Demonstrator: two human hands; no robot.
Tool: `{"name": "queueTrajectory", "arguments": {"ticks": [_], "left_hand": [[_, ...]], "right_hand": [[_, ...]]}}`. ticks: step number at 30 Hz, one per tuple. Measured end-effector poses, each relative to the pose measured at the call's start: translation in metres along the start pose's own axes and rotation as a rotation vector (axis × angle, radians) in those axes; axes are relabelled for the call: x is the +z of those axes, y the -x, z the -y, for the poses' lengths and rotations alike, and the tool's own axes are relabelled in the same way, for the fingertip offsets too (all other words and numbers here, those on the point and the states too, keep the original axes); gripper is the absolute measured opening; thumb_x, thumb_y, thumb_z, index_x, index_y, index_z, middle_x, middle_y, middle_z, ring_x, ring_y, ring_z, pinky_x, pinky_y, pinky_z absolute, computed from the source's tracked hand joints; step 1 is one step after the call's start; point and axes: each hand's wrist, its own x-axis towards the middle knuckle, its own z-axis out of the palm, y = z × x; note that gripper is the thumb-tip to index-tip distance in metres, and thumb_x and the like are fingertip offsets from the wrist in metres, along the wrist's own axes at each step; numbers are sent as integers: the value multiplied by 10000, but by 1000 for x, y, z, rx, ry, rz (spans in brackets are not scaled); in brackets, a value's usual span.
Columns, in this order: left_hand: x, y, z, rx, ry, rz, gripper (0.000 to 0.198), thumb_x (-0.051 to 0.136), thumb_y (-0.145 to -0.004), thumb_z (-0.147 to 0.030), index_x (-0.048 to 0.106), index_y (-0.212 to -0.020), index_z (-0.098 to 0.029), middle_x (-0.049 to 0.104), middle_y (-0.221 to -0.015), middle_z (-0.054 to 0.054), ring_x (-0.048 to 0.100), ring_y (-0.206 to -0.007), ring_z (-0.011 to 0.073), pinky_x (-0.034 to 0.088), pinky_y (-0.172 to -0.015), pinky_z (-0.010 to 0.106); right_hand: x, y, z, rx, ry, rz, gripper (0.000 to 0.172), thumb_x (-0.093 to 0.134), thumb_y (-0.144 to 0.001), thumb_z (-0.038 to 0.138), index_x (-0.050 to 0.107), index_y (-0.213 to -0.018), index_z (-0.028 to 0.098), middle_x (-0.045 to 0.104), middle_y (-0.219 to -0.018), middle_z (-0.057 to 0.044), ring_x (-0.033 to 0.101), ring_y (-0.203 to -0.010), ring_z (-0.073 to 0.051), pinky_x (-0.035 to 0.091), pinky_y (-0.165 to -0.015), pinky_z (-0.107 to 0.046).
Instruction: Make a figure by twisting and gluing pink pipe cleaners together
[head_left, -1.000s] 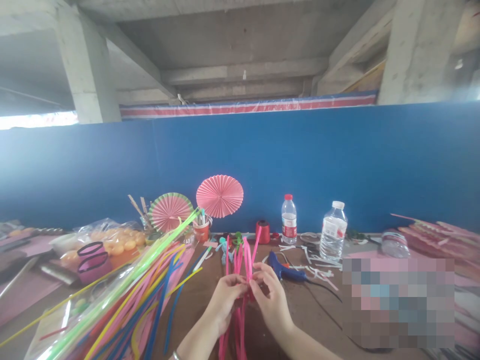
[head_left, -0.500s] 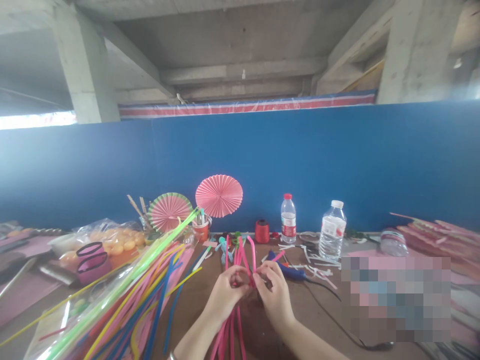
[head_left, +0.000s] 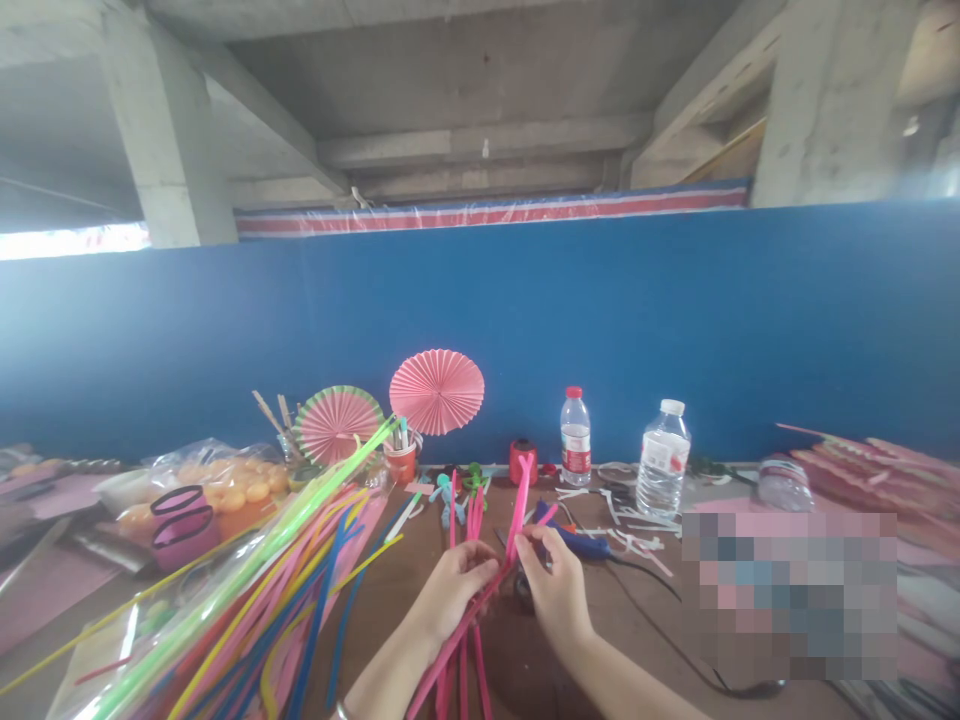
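Several long pink pipe cleaners [head_left: 463,655] run between my hands, with some ends standing up beyond the fingers and others trailing toward me. My left hand [head_left: 459,585] is closed around the bunch, its thumb pressed on top. With thumb and fingertips, my right hand [head_left: 551,580] pinches pink strands that rise to the upper right. A blue-handled tool [head_left: 581,541] with a black cord lies just beyond my right hand. Behind the bunch are small light-blue [head_left: 448,498] and green [head_left: 474,478] twisted figures.
Coloured pipe cleaners [head_left: 300,600] and clear plastic wrapping spread at left. Two water bottles [head_left: 576,445], a red thread spool [head_left: 523,461] and white scraps [head_left: 637,540] stand or lie at the back. Pink paper fans [head_left: 437,392] rise before the blue partition [head_left: 675,310].
The pink strands by my right hand now lean to the upper right, where they stood bent before. My hands have come slightly apart, and a strand now crosses diagonally below my left hand.
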Motion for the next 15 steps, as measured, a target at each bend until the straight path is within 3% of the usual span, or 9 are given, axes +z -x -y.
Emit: {"name": "queueTrajectory", "arguments": {"ticks": [4, 8, 11, 15], "left_hand": [[2, 5, -9, 45, 85, 52, 321, 669, -699, -362, 669, -954, -166, 692, -877, 74, 624, -788, 199, 455, -708, 273], [3, 8, -18, 121, 122, 88, 406, 726, -647, -331, 662, -1026, -200, 628, -1138, 88, 505, -1119, 242, 332, -962, 305], [4, 9, -21, 140, 120, 128, 405, 762, -602, -298, 688, -981, -176, 640, -1120, 103, 491, -1136, 278, 295, -992, 332], [5, 9, -18, 126, 152, 132, 418, 776, -587, -284, 690, -975, -155, 691, -969, 108, 582, -979, 285, 381, -900, 353]], "right_hand": [[1, 0, 8, 42, -54, 9, 205, 532, -808, 347, 609, -787, 158, 652, -688, -44, 594, -620, -189, 467, -594, -274], [3, -2, 20, 44, -105, 27, 227, 536, -801, 365, 615, -773, 153, 669, -697, -48, 612, -635, -191, 481, -597, -270], [3, -4, 27, 35, -105, 27, 225, 543, -792, 361, 609, -737, 153, 657, -662, -44, 597, -608, -186, 474, -577, -268], [5, -6, 30, 18, -73, 39, 205, 541, -789, 342, 610, -740, 155, 639, -639, -35, 572, -578, -179, 452, -556, -268]]}}
